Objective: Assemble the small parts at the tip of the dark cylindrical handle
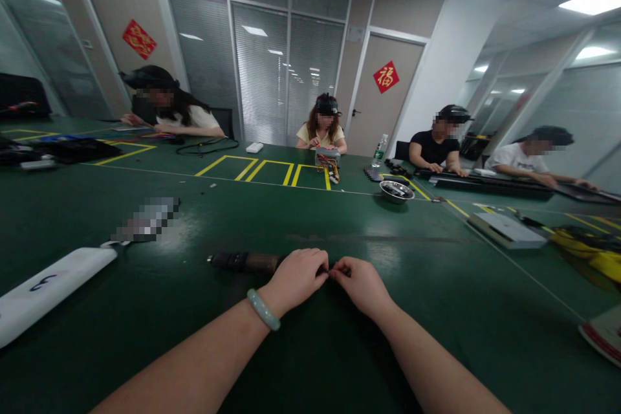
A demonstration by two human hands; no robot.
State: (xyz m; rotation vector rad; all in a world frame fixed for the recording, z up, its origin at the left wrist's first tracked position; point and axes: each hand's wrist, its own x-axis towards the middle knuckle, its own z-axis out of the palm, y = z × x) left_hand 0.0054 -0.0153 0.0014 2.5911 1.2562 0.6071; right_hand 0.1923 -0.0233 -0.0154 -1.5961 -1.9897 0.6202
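My left hand and right hand sit knuckle to knuckle at the near middle of the bench, fingers curled in, fingertips meeting over something small and dark between them — too small for me to tell what it is. Both look closed in a pinch on that bit. A pale green bangle rides my left wrist.

The dark cylindrical tool lies flat on the green surface, its long axis running left to right, and its right end goes under my left hand, so the left is plainly the nearer of the two; the right only meets it at the pinch point, if at all. I cannot tell whether the small piece is attached to the tool's end or separate. The body looks brownish-black, with a narrower tip at its far left end.

Further out to my left a white flat device lies at an angle, with a blurred-out item just beyond it. Past the hands, a metal bowl sits near yellow tape lines, and a grey flat box lies off to the right. Four other people sit around the far sides of the bench — each bent over their own work.
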